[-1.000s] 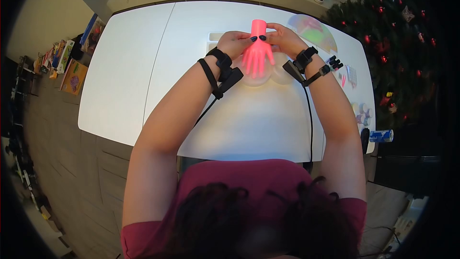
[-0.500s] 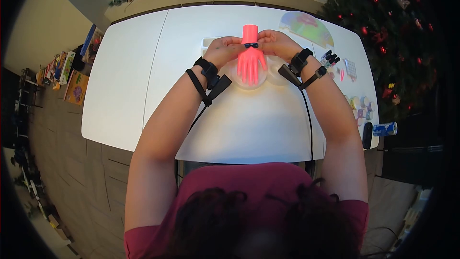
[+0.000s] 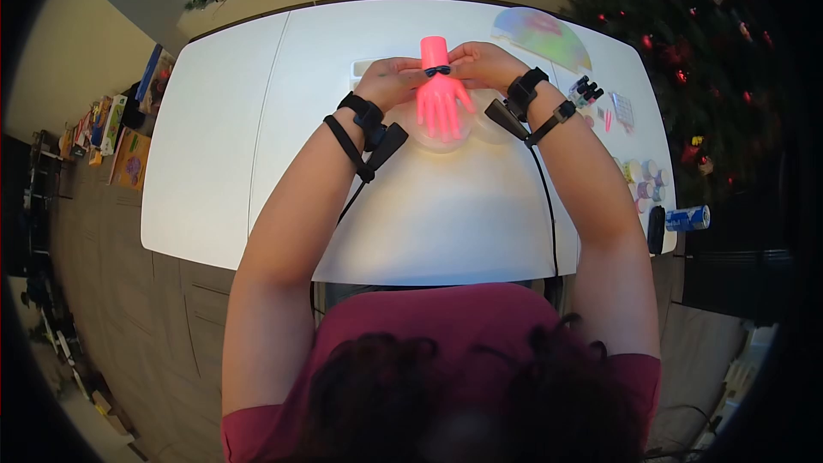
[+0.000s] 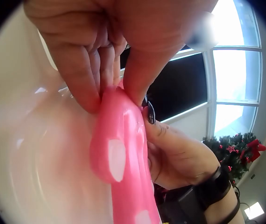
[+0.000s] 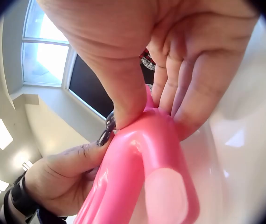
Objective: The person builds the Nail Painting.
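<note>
A glossy pink practice hand (image 3: 440,101) with pale nails lies palm down, fingers toward me, over a round translucent dish (image 3: 441,145). My left hand (image 3: 392,80) grips its wrist from the left, thumb on top and fingers down the side. From the other side my right hand (image 3: 487,66) grips the same wrist. Both dark-nailed thumbs meet across its top. In the left wrist view, the pink practice hand (image 4: 123,135) shows a thumb with a pale nail. The right wrist view shows my right thumb (image 5: 128,100) pressing its upper surface. Its underside is hidden.
Another pale round dish (image 3: 495,130) sits beside the first. Behind my left hand is a white tray (image 3: 363,69). A pastel fan-shaped sheet (image 3: 542,38), dark-capped bottles (image 3: 586,92), small jars (image 3: 647,178) and a blue can (image 3: 687,218) line the right side. A decorated tree (image 3: 677,60) stands beyond.
My thumbs have come together across the pink practice hand's wrist, where a gap showed between them before. The head view has shifted slightly. Both hands keep their grip.
</note>
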A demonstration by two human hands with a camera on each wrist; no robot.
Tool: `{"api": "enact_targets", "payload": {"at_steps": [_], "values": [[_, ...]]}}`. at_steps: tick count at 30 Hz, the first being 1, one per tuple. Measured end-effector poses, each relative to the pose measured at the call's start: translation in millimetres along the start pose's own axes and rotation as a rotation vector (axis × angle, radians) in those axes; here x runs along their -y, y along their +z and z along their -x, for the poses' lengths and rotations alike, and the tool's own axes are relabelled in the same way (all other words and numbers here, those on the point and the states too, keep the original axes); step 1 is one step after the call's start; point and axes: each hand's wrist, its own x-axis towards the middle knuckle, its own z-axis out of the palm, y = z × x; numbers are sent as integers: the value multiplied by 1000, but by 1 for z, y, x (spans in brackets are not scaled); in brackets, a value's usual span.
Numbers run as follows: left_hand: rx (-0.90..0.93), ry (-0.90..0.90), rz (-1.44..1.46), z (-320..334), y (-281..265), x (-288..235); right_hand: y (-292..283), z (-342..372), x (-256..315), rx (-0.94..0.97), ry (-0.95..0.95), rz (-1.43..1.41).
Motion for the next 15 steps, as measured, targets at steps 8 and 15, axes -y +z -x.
{"api": "enact_targets", "payload": {"at_steps": [8,15], "values": [[-50,18,-102,-6,4,6,6,-9,-5,-77,-37,119],[-151,102,-270,-25,-5,16,31,5,13,-352,-49,389]]}}
